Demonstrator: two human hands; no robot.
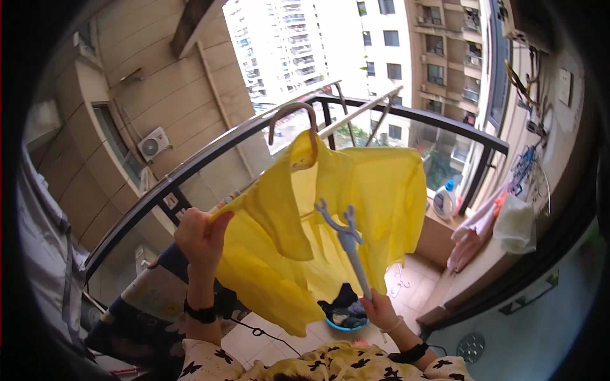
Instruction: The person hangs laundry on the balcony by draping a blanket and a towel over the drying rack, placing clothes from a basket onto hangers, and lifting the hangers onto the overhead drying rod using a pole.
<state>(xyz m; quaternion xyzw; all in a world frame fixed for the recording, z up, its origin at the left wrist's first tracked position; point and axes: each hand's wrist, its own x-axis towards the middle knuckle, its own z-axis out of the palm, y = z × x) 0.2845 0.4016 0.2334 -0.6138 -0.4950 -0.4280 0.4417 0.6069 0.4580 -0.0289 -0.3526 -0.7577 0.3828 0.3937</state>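
Observation:
A yellow shirt (387,184) hangs open in front of me on a clothes hanger (292,109), whose large brown hook rises above the collar. My left hand (200,238) is closed on the shirt's edge at the left, pinching the fabric between thumb and fingers. Low on the right, my right hand (381,311) is wrapped around a grey clothes pole (354,260). The pole's forked tip points up in front of the shirt's open front. Whether the fork touches the fabric I cannot tell. The shirt covers most of the hanger's body.
A dark balcony railing (445,126) curves behind the shirt, with metal drying bars (362,113) beyond it. Below, a blue basin (346,326) of dark clothes stands on the tiles. A detergent bottle (445,200) sits at right, near a hanging pink cloth (470,235). Dark patterned fabric (152,298) hangs left.

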